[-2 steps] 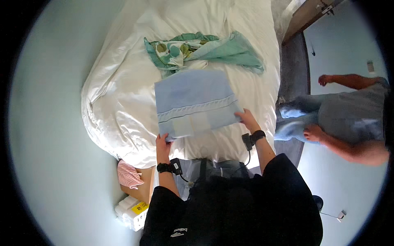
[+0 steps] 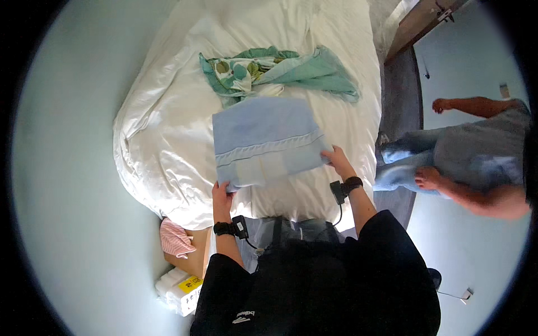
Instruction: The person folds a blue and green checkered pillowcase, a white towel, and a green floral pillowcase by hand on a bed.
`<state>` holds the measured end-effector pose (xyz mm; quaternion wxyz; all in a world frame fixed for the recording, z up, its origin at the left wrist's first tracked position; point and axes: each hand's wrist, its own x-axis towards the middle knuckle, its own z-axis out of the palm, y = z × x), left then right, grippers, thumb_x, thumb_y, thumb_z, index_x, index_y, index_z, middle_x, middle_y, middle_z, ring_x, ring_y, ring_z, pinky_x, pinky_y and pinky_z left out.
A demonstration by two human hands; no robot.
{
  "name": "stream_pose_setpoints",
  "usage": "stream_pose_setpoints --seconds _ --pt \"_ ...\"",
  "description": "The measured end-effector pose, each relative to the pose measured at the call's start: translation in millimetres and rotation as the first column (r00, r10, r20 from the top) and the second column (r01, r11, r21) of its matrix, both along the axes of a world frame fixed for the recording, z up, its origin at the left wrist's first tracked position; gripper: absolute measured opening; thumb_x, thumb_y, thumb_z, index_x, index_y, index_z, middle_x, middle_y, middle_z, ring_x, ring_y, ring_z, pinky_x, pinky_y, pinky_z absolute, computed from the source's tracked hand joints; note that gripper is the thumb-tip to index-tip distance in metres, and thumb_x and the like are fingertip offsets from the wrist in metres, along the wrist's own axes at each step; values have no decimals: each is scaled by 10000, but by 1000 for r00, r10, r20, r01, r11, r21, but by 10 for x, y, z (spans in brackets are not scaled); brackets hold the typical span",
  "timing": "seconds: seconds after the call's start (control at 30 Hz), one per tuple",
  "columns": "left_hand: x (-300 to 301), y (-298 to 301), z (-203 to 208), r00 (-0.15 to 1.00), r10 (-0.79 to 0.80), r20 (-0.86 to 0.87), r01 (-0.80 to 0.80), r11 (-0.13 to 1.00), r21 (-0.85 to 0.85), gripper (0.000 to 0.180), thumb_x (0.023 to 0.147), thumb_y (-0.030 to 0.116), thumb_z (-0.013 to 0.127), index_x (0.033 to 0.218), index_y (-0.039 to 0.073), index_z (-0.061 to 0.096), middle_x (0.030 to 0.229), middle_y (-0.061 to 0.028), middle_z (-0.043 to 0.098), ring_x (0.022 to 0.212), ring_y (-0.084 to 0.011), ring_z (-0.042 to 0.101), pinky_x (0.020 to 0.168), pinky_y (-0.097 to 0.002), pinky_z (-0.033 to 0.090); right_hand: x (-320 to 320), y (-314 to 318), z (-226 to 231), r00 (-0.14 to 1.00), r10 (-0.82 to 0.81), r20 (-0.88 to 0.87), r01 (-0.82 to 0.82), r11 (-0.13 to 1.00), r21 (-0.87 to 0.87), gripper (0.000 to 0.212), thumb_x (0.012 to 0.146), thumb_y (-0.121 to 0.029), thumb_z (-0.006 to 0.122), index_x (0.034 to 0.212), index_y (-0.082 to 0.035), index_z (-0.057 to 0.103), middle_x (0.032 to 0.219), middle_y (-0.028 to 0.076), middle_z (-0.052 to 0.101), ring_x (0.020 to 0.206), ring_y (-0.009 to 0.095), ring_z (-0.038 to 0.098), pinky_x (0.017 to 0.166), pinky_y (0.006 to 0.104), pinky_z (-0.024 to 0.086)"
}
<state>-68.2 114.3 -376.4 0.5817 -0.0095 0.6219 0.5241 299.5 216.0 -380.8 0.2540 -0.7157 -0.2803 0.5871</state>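
Note:
A light blue pillowcase (image 2: pixel 266 126) with a pale trim band across it is spread flat over the white bedding. My left hand (image 2: pixel 222 196) pinches its near left corner, thumb on top. At the near right corner, my right hand (image 2: pixel 339 161) grips the edge between thumb and fingers. The near edge runs between both hands, and some fingers are hidden beneath the cloth. Just beyond its far edge lies a crumpled green cloth (image 2: pixel 314 73) with a leaf-patterned part, touched by neither hand.
The white quilt (image 2: pixel 162 145) is rumpled across the bed. At the right, another person (image 2: pixel 471 151) in a grey top and jeans stands beside the bed. A pink striped cloth (image 2: pixel 176 238) and a wrapped white pack (image 2: pixel 179 291) sit by the left wall.
The other person at the right has shifted slightly. My hands keep their hold on the pillowcase, nearly unmoved.

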Motion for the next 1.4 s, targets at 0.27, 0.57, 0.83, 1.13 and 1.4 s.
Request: stream_pose_setpoints --seconds 0.27,0.57,0.83,1.13,1.4 --pt "246 351 1166 977 -94 -193 150 942 300 289 711 77 505 980 3 429 865 -99 521 702 -192 555 513 -283 484 -801 274 1460 910 237 340 -403 696 594 431 610 -232 580 943 37 535 817 182 580 753 280 564 676 332 433" --pt "567 367 2582 909 -241 -340 379 817 434 174 742 100 510 889 14 474 769 -68 532 646 -152 552 473 -254 486 -1460 -5 2652 833 531 153 -464 521 716 385 611 -256 603 839 51 561 742 167 585 694 233 568 613 326 433" --pt "402 163 2666 955 -269 -125 290 752 592 134 765 129 503 846 24 485 732 -62 516 621 -151 540 521 -262 497 -1706 -187 2698 745 581 329 -563 281 777 380 584 -229 610 843 45 561 725 163 577 641 227 565 588 303 439" --pt "447 -202 2886 872 -472 -129 448 664 598 106 776 105 485 847 28 501 831 -66 543 721 -139 552 648 -242 476 -1723 -300 3129 571 491 658 -696 -135 705 335 600 -91 554 932 -52 525 762 126 567 678 215 547 627 298 426" --pt "628 -171 3186 927 -343 -154 361 697 620 231 776 27 488 983 -52 424 888 -147 529 763 -222 576 683 -312 507 -1674 -451 3280 654 519 550 -577 -128 806 342 614 -60 537 955 -51 500 733 158 585 691 301 563 642 348 435"
